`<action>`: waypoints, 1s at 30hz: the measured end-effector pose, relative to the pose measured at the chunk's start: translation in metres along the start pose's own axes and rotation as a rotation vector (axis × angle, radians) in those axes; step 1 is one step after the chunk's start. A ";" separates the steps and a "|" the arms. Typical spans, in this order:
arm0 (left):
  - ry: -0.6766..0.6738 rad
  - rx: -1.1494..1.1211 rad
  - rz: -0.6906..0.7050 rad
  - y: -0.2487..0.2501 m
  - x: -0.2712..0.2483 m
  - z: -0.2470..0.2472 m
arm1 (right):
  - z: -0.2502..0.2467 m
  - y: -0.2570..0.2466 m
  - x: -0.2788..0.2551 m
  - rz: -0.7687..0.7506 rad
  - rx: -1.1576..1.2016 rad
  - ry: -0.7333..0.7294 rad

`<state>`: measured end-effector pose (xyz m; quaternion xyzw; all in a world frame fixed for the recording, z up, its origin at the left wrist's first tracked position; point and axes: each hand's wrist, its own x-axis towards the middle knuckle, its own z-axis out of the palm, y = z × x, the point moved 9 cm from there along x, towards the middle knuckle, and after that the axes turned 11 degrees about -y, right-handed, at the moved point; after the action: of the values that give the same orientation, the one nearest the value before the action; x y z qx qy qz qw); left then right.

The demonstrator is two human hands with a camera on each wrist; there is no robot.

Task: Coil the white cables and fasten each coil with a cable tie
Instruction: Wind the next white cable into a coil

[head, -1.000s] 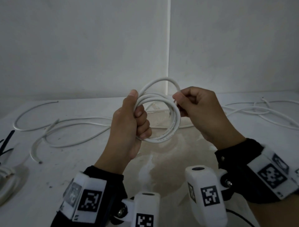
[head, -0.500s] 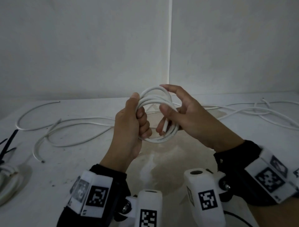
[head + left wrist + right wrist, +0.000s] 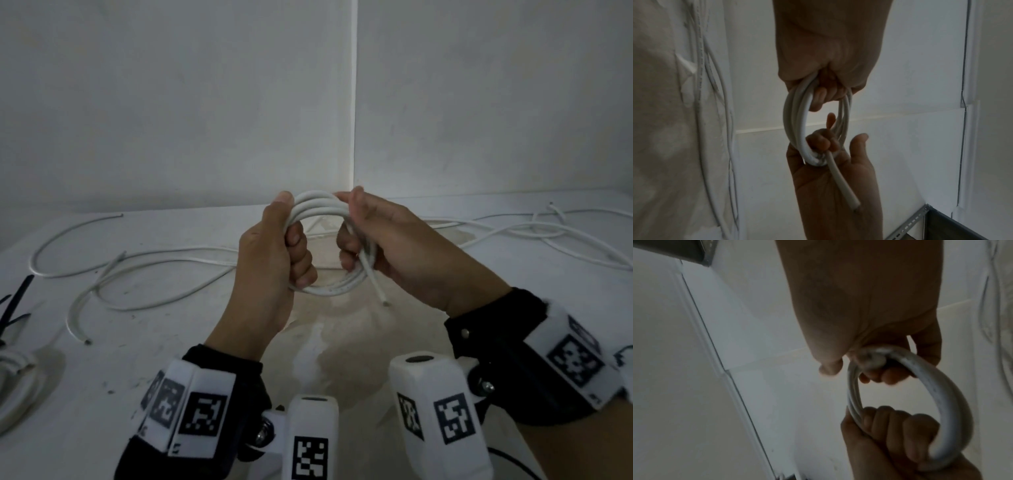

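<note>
I hold a small coil of white cable [image 3: 327, 290] in the air over the white table [image 3: 171, 359]. My left hand [image 3: 291, 233] grips the coil's left side, thumb on top and fingers curled through the loop. My right hand [image 3: 352, 222] grips the right side, fingers curled round the strands. The cable's free end [image 3: 376, 284] sticks out down and to the right below the right fingers. In the left wrist view the coil [image 3: 795, 116] hangs between my left hand [image 3: 824, 91] and right hand [image 3: 828, 142]. The right wrist view shows the coil [image 3: 937, 382] the same way.
Loose white cables lie on the table at the left [image 3: 137, 263] and the right [image 3: 513, 229]. Black cable ties [image 3: 17, 301] sit at the left edge, with another white coil [image 3: 13, 373] below them. Two white walls meet in a corner behind.
My right hand, which pinched the cable end at the coil's top right, has brought it round the strands and now grips the coil's right side. The left hand has kept its grip.
</note>
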<state>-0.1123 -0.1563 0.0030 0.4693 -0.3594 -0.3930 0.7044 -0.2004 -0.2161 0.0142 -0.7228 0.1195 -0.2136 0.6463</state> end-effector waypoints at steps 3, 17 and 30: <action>-0.017 0.061 0.005 -0.001 -0.001 0.005 | -0.006 -0.004 0.000 -0.053 -0.079 0.127; -0.188 0.490 -0.064 -0.013 0.000 0.017 | -0.013 -0.010 -0.002 -0.044 -0.617 0.103; 0.111 -0.025 0.061 -0.003 0.001 -0.011 | 0.001 -0.018 -0.003 -0.164 -0.567 0.024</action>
<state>-0.1027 -0.1538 -0.0025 0.4705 -0.3290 -0.3493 0.7405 -0.2040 -0.2114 0.0318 -0.8791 0.1235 -0.2317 0.3979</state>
